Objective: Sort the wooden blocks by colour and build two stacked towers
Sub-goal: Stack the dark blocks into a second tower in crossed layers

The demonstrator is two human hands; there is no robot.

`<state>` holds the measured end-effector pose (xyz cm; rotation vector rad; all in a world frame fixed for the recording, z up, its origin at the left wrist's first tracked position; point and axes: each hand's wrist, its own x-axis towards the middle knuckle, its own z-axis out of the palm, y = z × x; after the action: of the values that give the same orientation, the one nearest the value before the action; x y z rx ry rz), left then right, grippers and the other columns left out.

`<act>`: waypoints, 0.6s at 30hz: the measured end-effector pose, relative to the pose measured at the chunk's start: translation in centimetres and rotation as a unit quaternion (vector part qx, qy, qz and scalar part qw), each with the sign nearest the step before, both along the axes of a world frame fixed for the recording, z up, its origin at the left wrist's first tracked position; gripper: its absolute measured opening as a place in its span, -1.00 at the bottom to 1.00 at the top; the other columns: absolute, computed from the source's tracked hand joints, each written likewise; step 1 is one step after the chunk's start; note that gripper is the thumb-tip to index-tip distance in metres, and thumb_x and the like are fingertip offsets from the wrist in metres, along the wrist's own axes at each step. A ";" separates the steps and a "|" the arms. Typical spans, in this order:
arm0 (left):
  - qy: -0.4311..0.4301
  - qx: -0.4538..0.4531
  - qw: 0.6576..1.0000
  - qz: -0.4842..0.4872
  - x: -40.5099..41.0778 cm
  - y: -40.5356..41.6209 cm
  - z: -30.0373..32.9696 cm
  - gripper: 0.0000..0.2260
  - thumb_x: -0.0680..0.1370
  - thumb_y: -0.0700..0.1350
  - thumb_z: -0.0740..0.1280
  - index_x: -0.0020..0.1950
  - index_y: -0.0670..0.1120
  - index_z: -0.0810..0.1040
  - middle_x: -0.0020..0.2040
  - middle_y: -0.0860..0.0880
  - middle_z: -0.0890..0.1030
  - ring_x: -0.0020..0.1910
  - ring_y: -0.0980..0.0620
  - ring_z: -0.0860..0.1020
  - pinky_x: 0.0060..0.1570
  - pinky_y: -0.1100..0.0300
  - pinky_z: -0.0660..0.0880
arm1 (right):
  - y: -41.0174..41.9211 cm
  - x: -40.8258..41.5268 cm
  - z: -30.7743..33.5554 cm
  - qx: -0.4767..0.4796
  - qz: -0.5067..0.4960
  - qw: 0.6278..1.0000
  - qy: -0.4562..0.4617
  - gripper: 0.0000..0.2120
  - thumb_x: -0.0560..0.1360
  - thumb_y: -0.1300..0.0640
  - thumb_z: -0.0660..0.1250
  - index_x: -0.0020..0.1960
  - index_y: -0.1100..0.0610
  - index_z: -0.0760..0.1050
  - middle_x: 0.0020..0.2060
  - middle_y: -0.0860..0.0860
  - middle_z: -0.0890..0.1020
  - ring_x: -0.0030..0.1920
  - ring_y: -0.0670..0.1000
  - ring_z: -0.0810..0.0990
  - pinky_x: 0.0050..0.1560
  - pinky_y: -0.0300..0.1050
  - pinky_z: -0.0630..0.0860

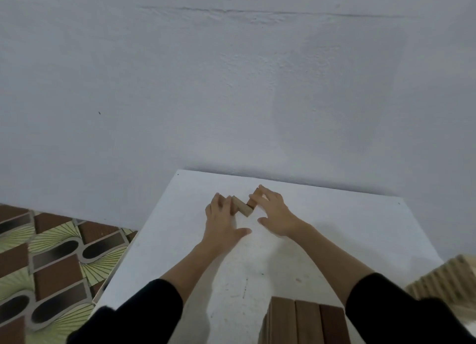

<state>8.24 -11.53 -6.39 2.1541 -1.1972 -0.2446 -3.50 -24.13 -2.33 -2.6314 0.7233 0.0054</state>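
The right hand [274, 211] has its fingertips curled over the top of a dark brown block [252, 202], thumb spread wide and low on the table; it looks like a light pinch, though the fingers hide most of the block, so I cannot tell how firmly it is held. Just left of that grip, a pale block [242, 206] lies flat and slanted, one end touching the dark block. At its other end the left hand [222, 216] rests with nearly straight fingers over another small block [229, 199], pressing or steadying it and not clasping it, thumb stretched out toward the right hand.

So both hands are working the same little cluster at the far part of the white table [334, 228], and the step in hand seems to be sorting: pulling the dark piece away from the pale one.

Well back from the grip, close to the person's body, stands a tower [304, 320] of dark brown blocks, three lying side by side on top. Off to the right of it, past the right sleeve, is a pale ribbed stack [443, 279], too blurred to be sure it is the second tower.

The next move likely calls for lifting the dark block clear without dragging the pale one, then carrying it back to the brown tower and laying it crosswise and square.
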 end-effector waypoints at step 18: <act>0.139 -0.077 0.983 -0.087 -0.3 -1.2 -0.4 -0.45 0.34 -0.18 0.55 0.27 -0.07 0.45 0.29 0.11 0.26 0.30 0.17 0.32 0.18 0.54 0.27 | 0.5 -0.4 -2.5 0.027 0.043 0.976 -0.210 -0.57 0.23 0.47 0.22 0.03 0.23 0.60 -0.08 0.07 0.55 -0.06 0.07 0.49 0.00 -0.30 0.35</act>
<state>7.91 -12.74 -6.79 1.8145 -1.1987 -0.4959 -3.94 -23.62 -4.87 -2.4881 0.4553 -0.4838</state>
